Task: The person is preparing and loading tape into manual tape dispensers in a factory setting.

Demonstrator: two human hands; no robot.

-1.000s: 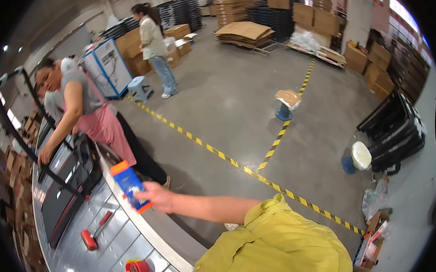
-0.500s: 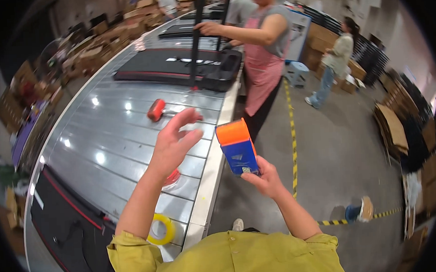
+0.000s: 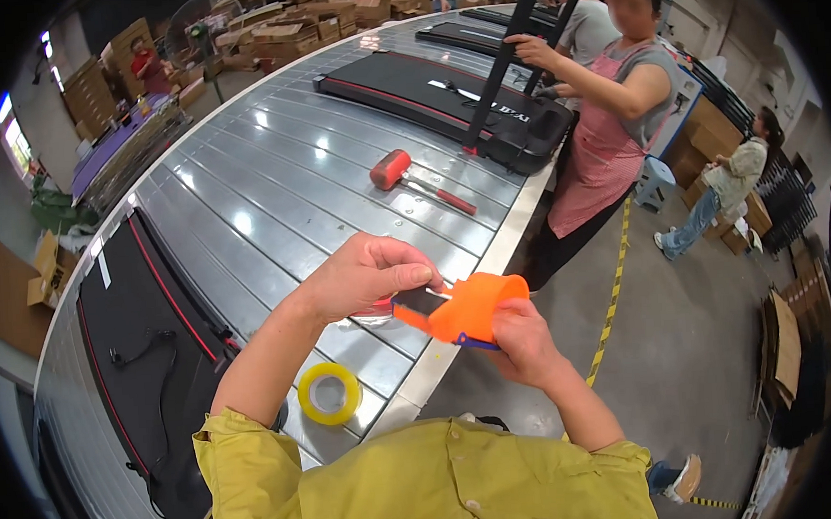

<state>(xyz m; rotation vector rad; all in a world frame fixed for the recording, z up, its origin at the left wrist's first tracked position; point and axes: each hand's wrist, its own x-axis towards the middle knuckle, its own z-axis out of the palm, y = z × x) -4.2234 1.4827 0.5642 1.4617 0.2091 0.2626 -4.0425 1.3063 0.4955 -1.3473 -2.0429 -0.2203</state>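
The right hand is closed around an orange-and-blue tape dispenser, held above the white edge of the surface. The left hand is narrow, thumb and forefinger drawn together at the dispenser's end (whether they grip it cannot be told). A yellow tape roll lies flat near the same edge. A red mallet lies farther along the surface, handle toward that edge. A co-worker's hand contacts a black upright post.
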